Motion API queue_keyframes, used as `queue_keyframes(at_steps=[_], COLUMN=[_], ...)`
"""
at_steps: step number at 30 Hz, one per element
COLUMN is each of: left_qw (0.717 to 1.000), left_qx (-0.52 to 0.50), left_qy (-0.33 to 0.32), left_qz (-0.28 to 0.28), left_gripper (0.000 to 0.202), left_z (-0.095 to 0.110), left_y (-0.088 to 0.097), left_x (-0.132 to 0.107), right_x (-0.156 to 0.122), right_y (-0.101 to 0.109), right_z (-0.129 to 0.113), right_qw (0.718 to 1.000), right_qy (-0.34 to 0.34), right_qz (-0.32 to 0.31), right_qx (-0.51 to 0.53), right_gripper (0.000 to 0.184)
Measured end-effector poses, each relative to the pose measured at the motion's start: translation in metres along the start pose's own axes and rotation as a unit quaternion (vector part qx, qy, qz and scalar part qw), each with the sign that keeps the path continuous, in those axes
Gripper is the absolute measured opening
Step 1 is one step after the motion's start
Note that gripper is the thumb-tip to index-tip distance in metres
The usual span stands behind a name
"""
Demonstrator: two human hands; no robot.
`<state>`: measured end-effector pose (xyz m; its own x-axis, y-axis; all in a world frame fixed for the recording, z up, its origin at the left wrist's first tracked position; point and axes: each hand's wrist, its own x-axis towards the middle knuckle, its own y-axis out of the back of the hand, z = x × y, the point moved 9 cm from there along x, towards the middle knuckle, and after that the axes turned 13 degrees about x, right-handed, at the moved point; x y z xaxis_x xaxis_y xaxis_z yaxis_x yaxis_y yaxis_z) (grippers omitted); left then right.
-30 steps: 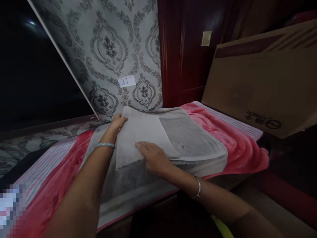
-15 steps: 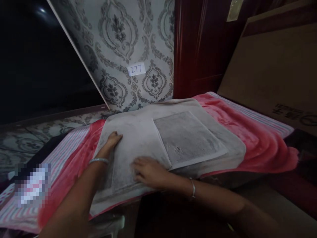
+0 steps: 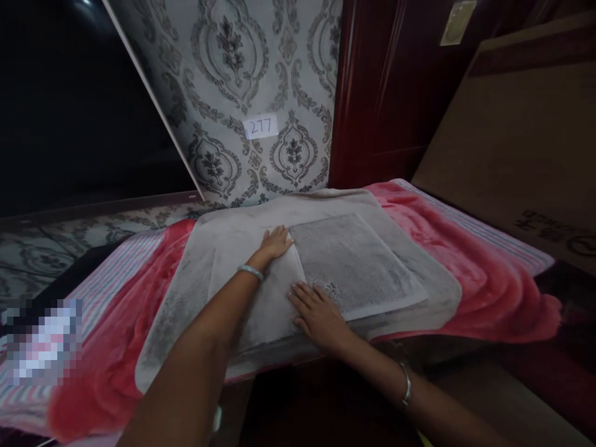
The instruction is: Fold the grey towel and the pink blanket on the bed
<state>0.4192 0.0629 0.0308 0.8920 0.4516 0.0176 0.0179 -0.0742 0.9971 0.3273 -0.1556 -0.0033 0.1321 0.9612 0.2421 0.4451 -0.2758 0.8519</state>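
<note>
A grey towel lies folded in two panels, its left panel paler than the right one. A small pale embroidered motif shows near the lower edge of the right panel. My left hand rests with fingers stretched at the far end of the fold edge between the panels. Nearer to me, my right hand lies flat across the near end of that edge, fingers spread. Beneath the towel, a larger light grey cloth is spread out. Neither hand grips anything.
A red-pink plush blanket with a striped border lies under the cloth. Patterned wallpaper bears a paper label reading 277. A dark screen stands left; a cardboard box leans right.
Both hands have moved right along the towel to the fold edge, my left hand also farther from me. The grey cloth's near left corner now lies flat, spread farther over the blanket.
</note>
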Motion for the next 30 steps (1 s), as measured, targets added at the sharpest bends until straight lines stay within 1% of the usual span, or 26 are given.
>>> queue_keyframes(at_steps=[3, 5, 7, 8, 9, 10, 11, 13, 14, 15, 16, 18, 20, 24, 30], left_qw=[1.000, 1.000, 0.999, 1.000, 0.999, 0.999, 0.999, 0.999, 0.999, 0.999, 0.999, 0.999, 0.999, 0.998, 0.998], left_qx=[0.007, 0.013, 0.019, 0.021, 0.023, 0.023, 0.022, 0.020, 0.021, 0.023, 0.026, 0.032, 0.033, 0.032, 0.033], left_qy=[0.004, 0.003, 0.003, 0.004, 0.005, 0.005, 0.005, 0.005, 0.006, 0.007, 0.007, 0.010, 0.013, 0.012, 0.009], left_qz=[0.019, 0.028, 0.026, 0.023, 0.022, 0.023, 0.028, 0.040, 0.044, 0.044, 0.043, 0.039, 0.040, 0.049, 0.054], left_gripper=[0.059, 0.060, 0.061, 0.062, 0.062, 0.062, 0.062, 0.061, 0.061, 0.061, 0.061, 0.062, 0.062, 0.061, 0.061], left_z=[0.003, 0.002, 0.000, -0.001, -0.002, -0.002, -0.002, -0.002, -0.001, -0.001, 0.000, 0.000, 0.001, 0.001, 0.000], left_y=[-0.007, -0.009, -0.010, -0.011, -0.010, -0.010, -0.008, -0.005, -0.004, -0.004, -0.003, -0.003, -0.002, 0.000, -0.002], left_x=[0.001, 0.000, 0.000, 0.000, 0.001, 0.001, 0.002, 0.003, 0.003, 0.003, 0.002, 0.001, 0.000, 0.000, 0.001], right_x=[-0.002, -0.002, -0.003, -0.004, -0.006, -0.010, -0.017, -0.035, -0.044, -0.053, -0.059, -0.064, -0.060, -0.047, -0.027], right_y=[-0.002, 0.004, 0.020, 0.035, 0.054, 0.078, 0.103, 0.148, 0.166, 0.178, 0.187, 0.194, 0.193, 0.187, 0.186], right_z=[-0.001, 0.001, 0.012, 0.025, 0.045, 0.071, 0.101, 0.159, 0.186, 0.210, 0.229, 0.254, 0.264, 0.269, 0.278], right_qw=[1.000, 0.998, 0.993, 0.989, 0.985, 0.978, 0.968, 0.941, 0.925, 0.909, 0.896, 0.881, 0.880, 0.883, 0.876], right_qy=[0.003, 0.020, 0.039, 0.035, 0.018, -0.020, -0.068, -0.166, -0.219, -0.270, -0.315, -0.368, -0.382, -0.382, -0.374], right_qz=[0.007, 0.010, 0.021, 0.043, 0.075, 0.125, 0.182, 0.265, 0.287, 0.294, 0.290, 0.268, 0.244, 0.223, 0.230], right_qx=[0.017, 0.051, 0.107, 0.135, 0.158, 0.167, 0.158, 0.132, 0.123, 0.118, 0.118, 0.127, 0.141, 0.157, 0.197], right_gripper=[0.054, 0.054, 0.051, 0.049, 0.047, 0.045, 0.046, 0.050, 0.053, 0.056, 0.058, 0.061, 0.061, 0.059, 0.056])
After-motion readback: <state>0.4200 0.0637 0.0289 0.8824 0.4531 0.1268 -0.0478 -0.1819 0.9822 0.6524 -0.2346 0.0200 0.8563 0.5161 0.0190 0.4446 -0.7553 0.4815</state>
